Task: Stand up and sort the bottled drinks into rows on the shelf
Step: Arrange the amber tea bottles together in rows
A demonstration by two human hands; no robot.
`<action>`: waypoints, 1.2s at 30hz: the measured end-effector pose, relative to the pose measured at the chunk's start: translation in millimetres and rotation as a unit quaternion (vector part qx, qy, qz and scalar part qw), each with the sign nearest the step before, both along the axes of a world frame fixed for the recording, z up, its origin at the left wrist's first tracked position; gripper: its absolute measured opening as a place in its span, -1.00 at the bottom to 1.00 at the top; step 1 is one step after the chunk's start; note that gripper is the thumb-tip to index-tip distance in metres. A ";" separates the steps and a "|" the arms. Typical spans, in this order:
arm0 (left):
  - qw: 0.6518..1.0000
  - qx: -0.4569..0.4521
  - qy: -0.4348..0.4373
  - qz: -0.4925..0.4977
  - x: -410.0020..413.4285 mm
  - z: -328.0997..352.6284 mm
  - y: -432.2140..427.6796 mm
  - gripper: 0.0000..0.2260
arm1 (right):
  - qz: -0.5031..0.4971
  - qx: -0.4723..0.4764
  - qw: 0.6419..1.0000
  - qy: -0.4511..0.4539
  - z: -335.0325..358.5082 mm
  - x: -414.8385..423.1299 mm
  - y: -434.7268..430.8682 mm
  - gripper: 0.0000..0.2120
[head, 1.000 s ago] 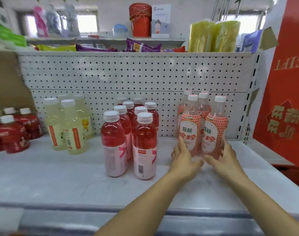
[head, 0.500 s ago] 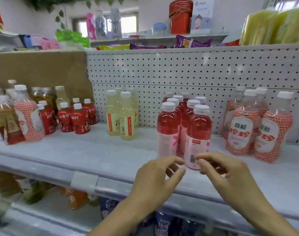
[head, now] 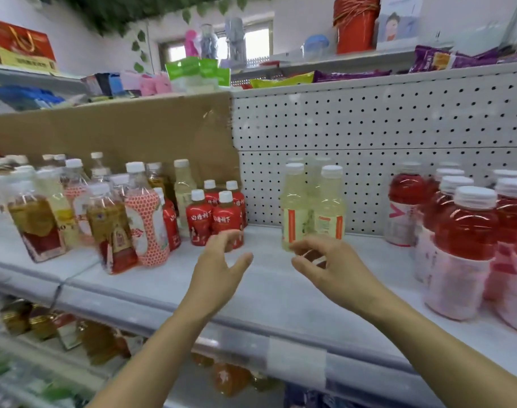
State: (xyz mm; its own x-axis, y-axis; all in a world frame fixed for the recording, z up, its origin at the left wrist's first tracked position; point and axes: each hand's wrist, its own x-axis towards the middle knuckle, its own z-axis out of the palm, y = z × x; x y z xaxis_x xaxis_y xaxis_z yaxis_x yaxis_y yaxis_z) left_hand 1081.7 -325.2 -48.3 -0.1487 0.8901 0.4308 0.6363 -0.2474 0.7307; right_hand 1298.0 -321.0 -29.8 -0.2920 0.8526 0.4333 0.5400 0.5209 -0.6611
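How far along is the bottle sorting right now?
Done: pink bottles, pale yellow bottles and small red bottles stand grouped. In hand: nothing; the left hand and right hand hover open. Left: the mixed cluster on the shelf.

Arms: bare from elbow down, no sleeve showing.
Left hand (head: pixel 219 269): bare, no ring or glove.
Right hand (head: pixel 333 266): bare, short nails.

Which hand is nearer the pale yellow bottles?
Right. The right hand is just below and in front of the pale yellow bottles, its fingers overlapping the front bottle's base. The left hand is further left, by the small red bottles.
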 end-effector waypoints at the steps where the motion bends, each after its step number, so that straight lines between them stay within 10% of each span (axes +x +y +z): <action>1: 1.000 0.000 -0.006 0.010 -13.8 1.0 9.2 -0.57 | -0.008 -0.001 1.000 -0.002 -0.1 -11.2 10.4 -0.78; 10: 0.988 -0.045 -0.127 0.070 -85.6 -15.9 109.4 -0.04 | -0.035 -0.145 0.988 0.029 1.0 -101.1 83.2 -0.37; 22: 0.987 -0.097 -0.125 -0.024 -89.4 -8.7 120.2 -0.45 | 0.048 -0.195 0.967 0.153 -10.0 -168.2 144.2 -0.55; 29: 0.963 0.241 0.024 0.118 -122.2 2.7 29.3 -0.76 | 0.036 -0.023 0.985 0.167 9.4 -203.9 140.2 -0.59; 32: 0.917 0.311 -0.004 0.247 -162.0 5.8 24.2 -0.62 | 0.128 -0.044 0.977 0.163 24.2 -240.5 123.9 -0.50; 36: 0.945 0.156 -0.092 0.272 -214.5 10.6 38.0 -0.25 | 0.196 -0.072 0.965 0.162 31.7 -285.0 114.7 -0.31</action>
